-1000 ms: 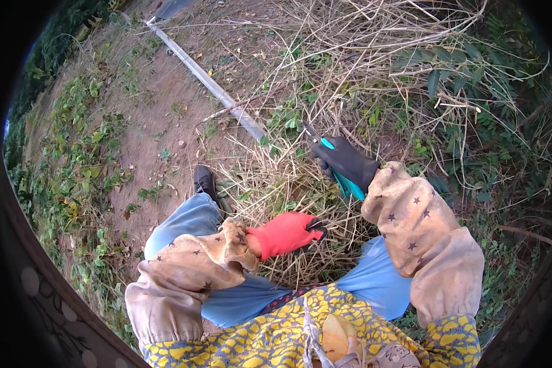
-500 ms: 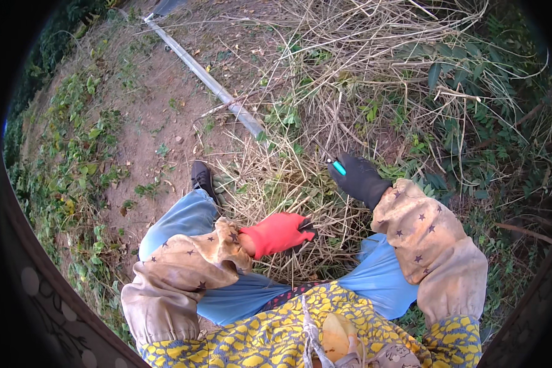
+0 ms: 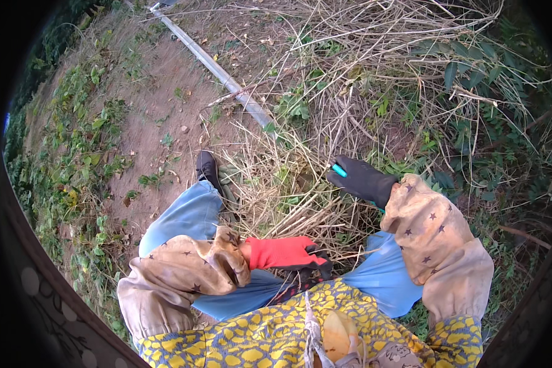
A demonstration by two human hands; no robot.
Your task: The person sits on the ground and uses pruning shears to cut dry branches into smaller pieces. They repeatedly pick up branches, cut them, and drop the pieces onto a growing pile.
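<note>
My left hand [image 3: 291,254], in a red glove with black fingers, is low over the pile between my knees. Its fingers are curled round a few dry stalks [image 3: 354,253] that stick out past the fingertips. Farther right and up, my right hand [image 3: 365,180] wears a black glove and is closed on a tool with a teal handle [image 3: 338,170]. Another bit of teal shows under the wrist; the glove hides the rest, so its kind is unclear. Below and between both hands lies a heap of cut dry stalks [image 3: 276,205] with some green leaves.
A long grey pole [image 3: 214,67] lies on bare soil and runs to the heap. Tangled dry stems [image 3: 398,43] and leafy green shrubs [image 3: 503,159] fill the right side. Low green plants [image 3: 73,159] grow at left. My dark shoe [image 3: 208,167] stands beside the heap.
My left hand has moved nearer my body and slightly right, with stalks now showing past its fingers. My right hand stays about in place with the tool, its wrist tilted a little flatter.
</note>
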